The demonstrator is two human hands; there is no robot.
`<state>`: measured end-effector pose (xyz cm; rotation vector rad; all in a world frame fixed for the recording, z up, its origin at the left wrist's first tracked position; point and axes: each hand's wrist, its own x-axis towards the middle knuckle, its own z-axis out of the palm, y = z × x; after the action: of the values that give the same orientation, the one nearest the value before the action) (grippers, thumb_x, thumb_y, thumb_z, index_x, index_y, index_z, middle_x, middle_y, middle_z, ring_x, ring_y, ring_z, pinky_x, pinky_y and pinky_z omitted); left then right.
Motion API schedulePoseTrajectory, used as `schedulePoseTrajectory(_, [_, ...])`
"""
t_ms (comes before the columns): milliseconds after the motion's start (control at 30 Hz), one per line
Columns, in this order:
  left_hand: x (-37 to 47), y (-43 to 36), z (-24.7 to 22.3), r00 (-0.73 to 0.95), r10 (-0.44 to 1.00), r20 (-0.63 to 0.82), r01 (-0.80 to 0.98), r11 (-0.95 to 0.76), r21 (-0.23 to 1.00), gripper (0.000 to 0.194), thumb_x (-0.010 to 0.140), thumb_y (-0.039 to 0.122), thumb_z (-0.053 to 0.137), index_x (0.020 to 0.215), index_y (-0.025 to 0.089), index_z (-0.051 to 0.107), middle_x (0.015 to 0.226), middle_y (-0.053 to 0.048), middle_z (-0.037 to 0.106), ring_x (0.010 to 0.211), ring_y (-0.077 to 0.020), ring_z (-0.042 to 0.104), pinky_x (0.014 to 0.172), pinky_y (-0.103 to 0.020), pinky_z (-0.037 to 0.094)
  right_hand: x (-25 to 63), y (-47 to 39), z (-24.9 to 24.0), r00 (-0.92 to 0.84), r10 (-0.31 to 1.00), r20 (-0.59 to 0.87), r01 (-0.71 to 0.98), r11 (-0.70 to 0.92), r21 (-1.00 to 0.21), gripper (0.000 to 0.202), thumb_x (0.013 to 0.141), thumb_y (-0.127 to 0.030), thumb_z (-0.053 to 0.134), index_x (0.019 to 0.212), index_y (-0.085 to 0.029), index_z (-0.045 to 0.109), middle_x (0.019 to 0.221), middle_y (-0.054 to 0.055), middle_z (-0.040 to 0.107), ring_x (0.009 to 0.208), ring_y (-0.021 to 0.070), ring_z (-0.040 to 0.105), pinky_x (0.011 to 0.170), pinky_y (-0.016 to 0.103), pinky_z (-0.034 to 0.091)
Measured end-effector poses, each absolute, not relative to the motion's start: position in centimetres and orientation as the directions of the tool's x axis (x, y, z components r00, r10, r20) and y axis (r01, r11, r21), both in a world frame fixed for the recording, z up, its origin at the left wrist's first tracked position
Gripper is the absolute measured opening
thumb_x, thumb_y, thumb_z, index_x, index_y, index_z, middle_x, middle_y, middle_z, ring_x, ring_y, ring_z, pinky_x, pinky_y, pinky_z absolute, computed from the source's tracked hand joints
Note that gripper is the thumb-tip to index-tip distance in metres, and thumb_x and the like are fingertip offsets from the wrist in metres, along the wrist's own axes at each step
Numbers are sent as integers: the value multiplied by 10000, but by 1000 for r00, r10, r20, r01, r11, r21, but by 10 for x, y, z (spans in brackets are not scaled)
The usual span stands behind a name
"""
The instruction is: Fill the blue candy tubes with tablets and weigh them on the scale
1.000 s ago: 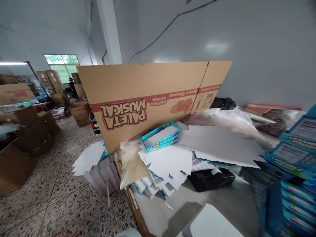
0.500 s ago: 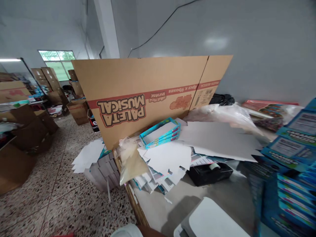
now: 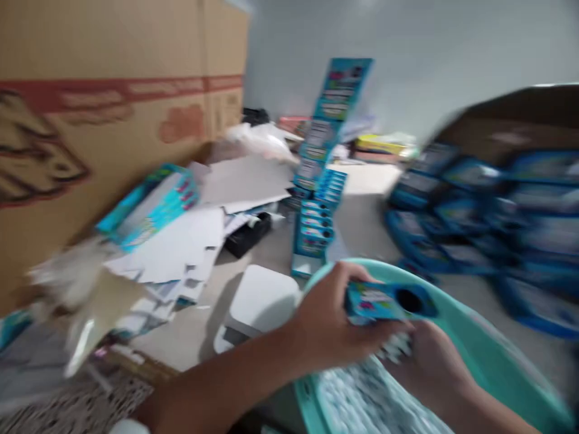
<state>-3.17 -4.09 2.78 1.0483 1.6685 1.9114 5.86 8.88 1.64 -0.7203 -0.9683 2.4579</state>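
Over a teal tub of small pale pieces, my left hand is closed round a small blue box with a dark round hole near its right end. Just below the box's right part, my right hand is curled round some small white pieces. Its fingertips are partly hidden by the left hand and blurred. More pale pieces fill the tub beneath both hands.
A white device sits left of the tub. Behind it are stacked blue boxes and a black tape dispenser. White card sheets and a large cardboard sheet lie left; an open carton of blue packs stands right.
The view has swung right and down. Both hands, the small box, the teal tub and the carton of blue packs now show; the cardboard has shifted left in view.
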Motion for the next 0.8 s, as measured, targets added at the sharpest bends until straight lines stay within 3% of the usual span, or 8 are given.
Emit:
schedulePoseTrajectory(67, [-31, -44, 29, -621, 722, 303, 165, -258, 952, 405, 784, 326, 816, 1064, 243, 536, 1043, -20, 683, 936, -193, 680, 827, -299, 553, 72, 97, 18, -685, 541, -489, -103, -735, -670, 116, 900, -172, 610, 909, -198, 723, 787, 45, 730, 654, 197, 695, 519, 286, 582])
schedulePoseTrajectory(167, [-31, -47, 32, -596, 707, 381, 217, -315, 924, 342, 790, 258, 793, 1004, 239, 527, 1089, -14, 699, 967, -172, 690, 851, -284, 554, 72, 108, 24, -599, 584, -548, -148, -753, -641, 149, 930, -227, 576, 911, -163, 709, 708, 39, 724, 578, 181, 678, 478, 265, 568])
schedulePoseTrajectory(333, [-26, -51, 32, -565, 673, 477, 344, -333, 878, 310, 813, 257, 787, 990, 239, 532, 1099, -4, 715, 964, -153, 700, 847, -278, 559, 72, 110, 39, -547, 650, -527, -238, -725, -647, 158, 942, -236, 546, 936, -162, 686, 830, 76, 780, 731, 205, 752, 607, 291, 630])
schedulePoseTrajectory(533, [-28, -53, 29, -594, 637, 492, 374, -322, 870, 319, 783, 258, 778, 1010, 233, 555, 1051, -18, 710, 913, -164, 695, 795, -277, 549, 80, 114, 53, -534, 692, -486, -328, -699, -635, 169, 945, -214, 505, 942, -168, 668, 805, 72, 768, 636, 175, 728, 565, 259, 620])
schedulePoseTrajectory(800, [-31, -53, 28, -488, 811, 323, 410, -114, 905, 266, 829, 280, 715, 1048, 221, 576, 999, -22, 683, 886, -208, 675, 755, -312, 519, 67, 103, 107, -570, 779, -262, -554, -600, -577, 174, 961, -285, 501, 929, -195, 647, 838, 52, 746, 735, 156, 725, 648, 261, 642])
